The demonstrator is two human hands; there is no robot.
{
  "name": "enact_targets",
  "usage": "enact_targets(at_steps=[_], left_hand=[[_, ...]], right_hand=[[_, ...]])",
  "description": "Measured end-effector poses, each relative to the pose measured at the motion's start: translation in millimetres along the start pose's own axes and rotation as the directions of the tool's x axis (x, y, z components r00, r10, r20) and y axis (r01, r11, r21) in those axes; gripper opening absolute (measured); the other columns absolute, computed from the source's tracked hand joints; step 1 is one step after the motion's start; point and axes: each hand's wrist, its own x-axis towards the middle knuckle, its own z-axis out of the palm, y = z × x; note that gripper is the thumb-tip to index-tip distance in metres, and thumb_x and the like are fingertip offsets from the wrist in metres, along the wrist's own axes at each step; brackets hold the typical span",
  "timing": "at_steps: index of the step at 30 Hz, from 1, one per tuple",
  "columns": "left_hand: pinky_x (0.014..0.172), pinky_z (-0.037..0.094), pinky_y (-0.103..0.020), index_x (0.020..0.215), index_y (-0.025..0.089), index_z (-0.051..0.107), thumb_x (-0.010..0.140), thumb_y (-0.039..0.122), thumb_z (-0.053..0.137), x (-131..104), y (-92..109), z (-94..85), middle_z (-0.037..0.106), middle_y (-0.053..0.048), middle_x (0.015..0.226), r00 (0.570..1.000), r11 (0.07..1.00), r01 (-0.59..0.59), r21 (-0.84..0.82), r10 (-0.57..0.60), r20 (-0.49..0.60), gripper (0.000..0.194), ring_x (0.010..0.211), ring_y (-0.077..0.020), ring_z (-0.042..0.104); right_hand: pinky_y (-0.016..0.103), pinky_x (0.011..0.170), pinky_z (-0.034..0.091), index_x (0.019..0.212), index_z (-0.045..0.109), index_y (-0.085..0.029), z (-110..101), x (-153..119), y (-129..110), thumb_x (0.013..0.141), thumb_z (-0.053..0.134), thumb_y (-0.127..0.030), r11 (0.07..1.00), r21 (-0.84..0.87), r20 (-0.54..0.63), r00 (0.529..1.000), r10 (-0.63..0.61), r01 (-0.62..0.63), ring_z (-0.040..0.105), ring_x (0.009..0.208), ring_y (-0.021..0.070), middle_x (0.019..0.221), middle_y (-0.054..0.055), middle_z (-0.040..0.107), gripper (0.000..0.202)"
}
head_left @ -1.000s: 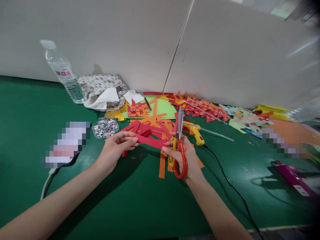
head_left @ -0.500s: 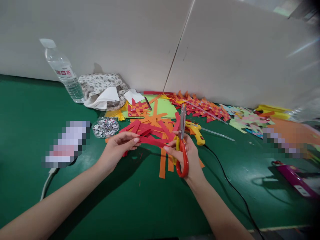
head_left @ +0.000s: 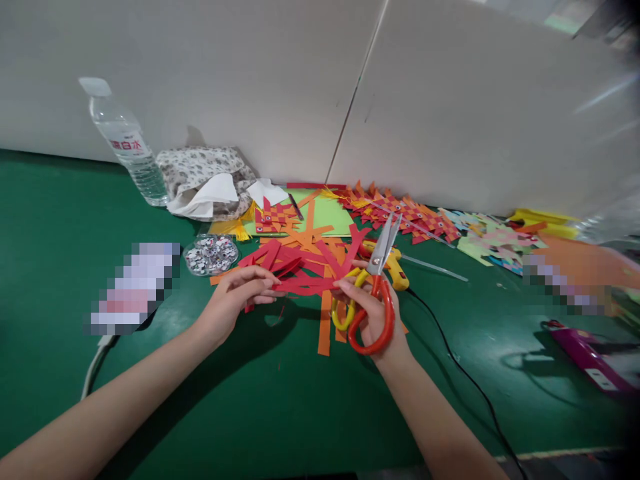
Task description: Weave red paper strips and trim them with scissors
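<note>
Between thumb and fingers, my left hand [head_left: 241, 301] pinches one end of a red paper strip [head_left: 305, 287], held just over the table. The strip's other end reaches the fingertips of my right hand [head_left: 377, 313]. Hooked in that same hand are scissors [head_left: 383, 257] with one red and one yellow handle, blades pointing up and away and slightly parted. Behind and below the hands lie loose red strips [head_left: 270, 257] and orange strips [head_left: 325, 327], partly overlapping. A yellow glue gun [head_left: 397, 270] lies just past the right hand, partly hidden by the scissors.
A box of googly eyes [head_left: 211, 255] and a blurred phone [head_left: 135, 290] are on the left. Farther back stand a water bottle [head_left: 125, 143] and a patterned tissue pouch [head_left: 200, 167]. Woven paper fish [head_left: 400, 210] lie along the wall. A purple power strip [head_left: 590, 360] sits right.
The scissors have tilted to the right in my right hand, and their blades and handles now show spread apart. The red strip lies straighter between both hands. My left hand has barely moved.
</note>
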Motion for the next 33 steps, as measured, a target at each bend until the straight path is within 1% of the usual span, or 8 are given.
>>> enact_targets(at_steps=[6,9,12,14,18,24,30,33], left_hand=[[0.066,0.051,-0.019,0.074,0.016,0.067,0.067,0.024,0.076,0.8,-2.2,1.6,0.069,-0.001,0.068,0.994,0.986,-0.110,0.128,0.112,-0.010,0.014,0.069,-0.0126,0.067],[0.071,0.052,-0.022,0.083,0.016,0.066,0.069,0.027,0.076,2.0,-3.7,1.5,0.072,-0.002,0.072,0.994,0.981,-0.106,0.163,0.110,-0.012,0.020,0.072,-0.0146,0.069],[0.074,0.053,-0.026,0.095,0.017,0.064,0.070,0.030,0.075,2.8,-4.7,1.2,0.073,-0.004,0.076,0.996,0.976,-0.086,0.200,0.090,-0.010,0.031,0.079,-0.0182,0.070],[0.076,0.053,-0.027,0.097,0.016,0.064,0.071,0.032,0.075,2.7,-4.9,1.1,0.074,-0.004,0.077,0.996,0.973,-0.086,0.212,0.090,-0.010,0.033,0.081,-0.0189,0.070],[0.080,0.053,-0.028,0.094,0.016,0.066,0.070,0.032,0.075,1.9,-4.0,0.8,0.074,-0.004,0.076,0.995,0.976,-0.088,0.199,0.093,-0.018,0.030,0.080,-0.0188,0.071],[0.079,0.054,-0.030,0.085,0.015,0.067,0.068,0.031,0.076,2.0,-3.4,1.1,0.073,-0.004,0.075,0.994,0.980,-0.099,0.173,0.105,-0.024,0.024,0.078,-0.0191,0.071],[0.080,0.054,-0.028,0.083,0.016,0.067,0.069,0.029,0.076,2.3,-3.6,1.6,0.072,-0.004,0.076,0.994,0.982,-0.101,0.160,0.105,-0.017,0.021,0.078,-0.0181,0.070],[0.071,0.054,-0.026,0.082,0.016,0.067,0.068,0.030,0.076,0.9,-1.7,1.8,0.069,-0.002,0.074,0.994,0.983,-0.098,0.156,0.103,-0.024,0.022,0.070,-0.0157,0.069]], right_hand=[[0.028,0.056,0.051,0.108,0.051,-0.025,0.0,0.3,0.7,0.060,0.081,-0.021,0.995,-0.088,-0.002,0.999,-0.052,0.052,0.062,0.066,0.0153,0.074,-0.003,0.066,0.057],[0.028,0.051,0.051,0.108,0.050,-0.025,0.5,0.9,1.0,0.057,0.082,-0.022,0.994,-0.093,-0.034,0.998,-0.054,0.051,0.062,0.064,0.0158,0.077,-0.002,0.066,0.060],[0.029,0.055,0.051,0.107,0.051,-0.024,1.2,1.5,1.5,0.057,0.082,-0.023,0.994,-0.095,-0.056,0.996,-0.063,0.057,0.063,0.064,0.0154,0.079,-0.001,0.067,0.059],[0.030,0.060,0.052,0.107,0.051,-0.024,1.6,1.4,2.0,0.057,0.082,-0.023,0.993,-0.098,-0.062,0.996,-0.071,0.064,0.063,0.065,0.0153,0.079,-0.001,0.067,0.059],[0.033,0.067,0.052,0.107,0.051,-0.024,2.9,-0.3,2.0,0.056,0.083,-0.021,0.993,-0.102,-0.064,0.996,-0.069,0.062,0.063,0.069,0.0161,0.077,-0.002,0.066,0.060],[0.034,0.068,0.052,0.106,0.053,-0.023,2.5,-1.8,0.9,0.059,0.083,-0.026,0.987,-0.154,-0.061,0.996,-0.060,0.050,0.062,0.068,0.0159,0.071,-0.004,0.063,0.056],[0.034,0.070,0.052,0.109,0.055,-0.023,1.4,-2.4,1.4,0.057,0.083,-0.024,0.988,-0.143,-0.047,0.997,-0.062,0.055,0.061,0.070,0.0158,0.070,-0.004,0.062,0.059],[0.032,0.067,0.053,0.109,0.054,-0.024,2.2,-2.6,1.5,0.058,0.083,-0.025,0.987,-0.149,-0.042,0.997,-0.067,0.060,0.060,0.067,0.0145,0.070,-0.005,0.062,0.058]])
